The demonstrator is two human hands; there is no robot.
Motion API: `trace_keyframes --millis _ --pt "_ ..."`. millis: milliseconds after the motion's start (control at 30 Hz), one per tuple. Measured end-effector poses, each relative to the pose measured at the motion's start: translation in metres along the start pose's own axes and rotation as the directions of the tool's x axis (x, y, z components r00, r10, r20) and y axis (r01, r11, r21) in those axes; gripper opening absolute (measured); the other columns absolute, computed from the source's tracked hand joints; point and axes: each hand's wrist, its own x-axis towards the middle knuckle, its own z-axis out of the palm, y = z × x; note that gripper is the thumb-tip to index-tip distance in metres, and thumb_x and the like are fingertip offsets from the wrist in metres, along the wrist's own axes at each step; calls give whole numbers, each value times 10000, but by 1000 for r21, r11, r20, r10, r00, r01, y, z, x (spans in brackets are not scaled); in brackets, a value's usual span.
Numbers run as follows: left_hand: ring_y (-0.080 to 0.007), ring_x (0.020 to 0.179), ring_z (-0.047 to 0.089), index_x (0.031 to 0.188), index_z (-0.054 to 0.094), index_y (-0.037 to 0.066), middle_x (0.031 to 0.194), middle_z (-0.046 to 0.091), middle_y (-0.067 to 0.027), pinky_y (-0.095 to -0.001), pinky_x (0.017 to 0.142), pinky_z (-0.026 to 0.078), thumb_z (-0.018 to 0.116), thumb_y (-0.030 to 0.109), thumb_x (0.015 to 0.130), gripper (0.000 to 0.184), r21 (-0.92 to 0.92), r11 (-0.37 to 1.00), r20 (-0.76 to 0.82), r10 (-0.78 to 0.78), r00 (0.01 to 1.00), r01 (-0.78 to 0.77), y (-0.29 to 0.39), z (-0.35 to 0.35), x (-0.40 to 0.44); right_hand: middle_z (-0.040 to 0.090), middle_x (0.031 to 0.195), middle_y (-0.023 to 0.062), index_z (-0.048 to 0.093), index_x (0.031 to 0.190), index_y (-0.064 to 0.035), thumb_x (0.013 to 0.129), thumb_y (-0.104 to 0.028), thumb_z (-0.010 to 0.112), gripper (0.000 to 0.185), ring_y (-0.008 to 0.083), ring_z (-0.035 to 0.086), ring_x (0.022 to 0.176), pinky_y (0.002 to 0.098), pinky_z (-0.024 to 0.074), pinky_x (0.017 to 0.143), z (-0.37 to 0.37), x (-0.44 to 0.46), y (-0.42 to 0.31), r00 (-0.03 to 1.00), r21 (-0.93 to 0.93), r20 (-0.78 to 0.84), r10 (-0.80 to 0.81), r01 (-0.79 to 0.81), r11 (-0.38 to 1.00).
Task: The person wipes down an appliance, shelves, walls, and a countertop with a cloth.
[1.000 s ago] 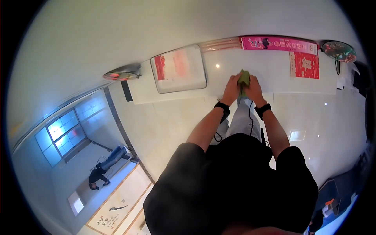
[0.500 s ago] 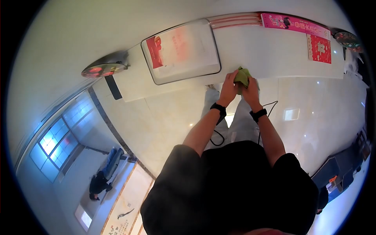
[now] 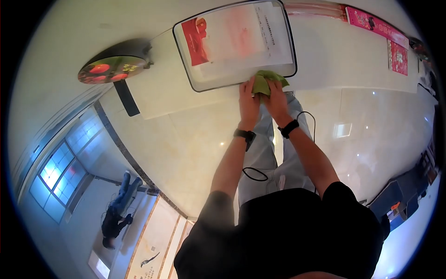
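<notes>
My left fingers (image 3: 246, 89) and right fingers (image 3: 276, 89) pinch a crumpled green cloth (image 3: 266, 80) at the near right edge of a black-rimmed tray (image 3: 213, 76).

Both arms reach forward, and the left forearm (image 3: 229, 163) and the right forearm (image 3: 312, 152) come closer toward the front. The left grip (image 3: 249, 103) and the right grip (image 3: 276, 101) are side by side, fingers bent.

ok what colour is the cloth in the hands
The cloth is green, a slightly yellowish olive shade; it shows best in the head view.
</notes>
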Motion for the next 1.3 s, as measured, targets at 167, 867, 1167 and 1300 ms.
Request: trace_keyframes --millis 167,867,1167,1300 --pt "-285 1049 566 1334 551 95 1151 535 -120 -356 877 496 615 -51 728 627 46 999 -55 -2 998 5 -14 -2 -6 533 1214 160 513 1301 -125 773 -71 682 558 409 588 1006 454 526 806 6 0 -3 996 49 80 38 -42 998" --pt "-343 1048 563 1344 540 101 1167 532 -154 -381 846 510 552 -151 738 657 -102 994 81 51 995 -43 31 69 3 562 1211 129 550 1288 -114 725 -40 727 594 376 615 994 414 548 780 -45 1 57 978 40 -208 16 -7 999" --pt "-307 1007 559 1379 517 119 1168 503 -141 -345 798 516 551 -169 734 707 -106 994 118 32 993 -19 -17 7 5 536 1243 157 526 1316 -107 712 -38 746 646 390 589 1046 423 534 819 15 -9 8 984 12 -173 44 -43 999" --pt "-304 991 558 1388 515 141 1151 501 -138 -340 784 515 551 -169 723 735 -131 991 160 18 987 3 -56 -50 6 537 1238 161 520 1320 -96 713 -43 746 650 400 575 1063 423 521 837 67 -15 -33 982 -33 -189 24 -30 999"
